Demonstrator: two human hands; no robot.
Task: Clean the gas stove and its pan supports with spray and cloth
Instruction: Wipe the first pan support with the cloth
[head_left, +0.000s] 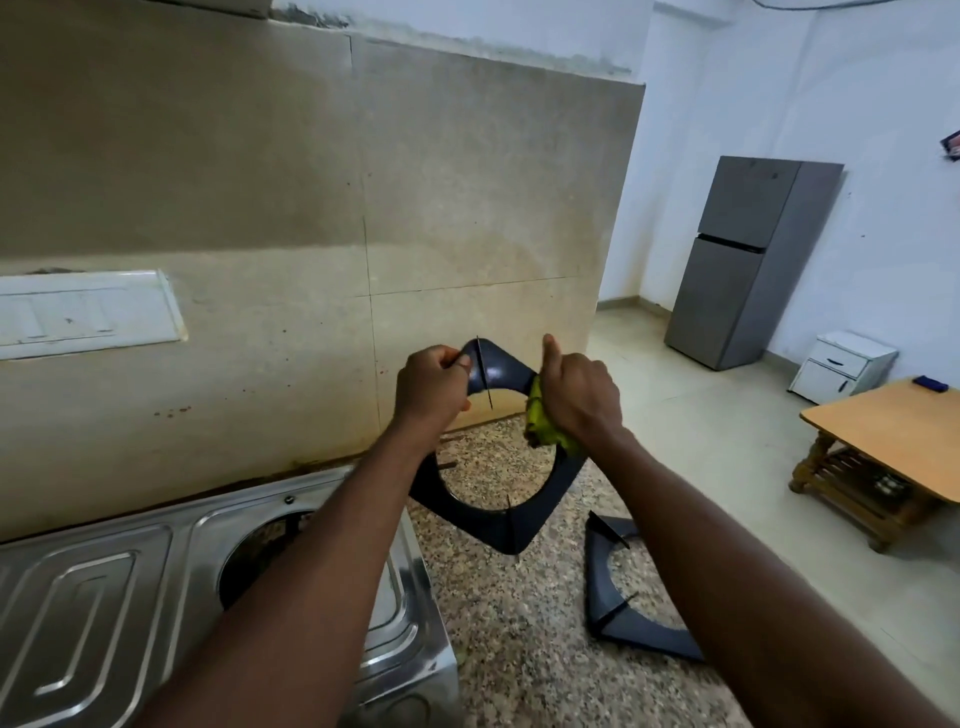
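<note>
Two supports were off the stove (104, 597): your left hand (431, 387) gripped the raised support (498, 519), your right hand (579, 395) clutched the cloth (540, 421) against it; the other support (639, 634) lay on the surface (519, 649), probably next.

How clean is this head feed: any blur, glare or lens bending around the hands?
Head view: wide-angle bending bows the wall and steel stove, which shows bright reflections; left hand, right hand, cloth and held pan support look slightly soft; lighting is even.
</note>
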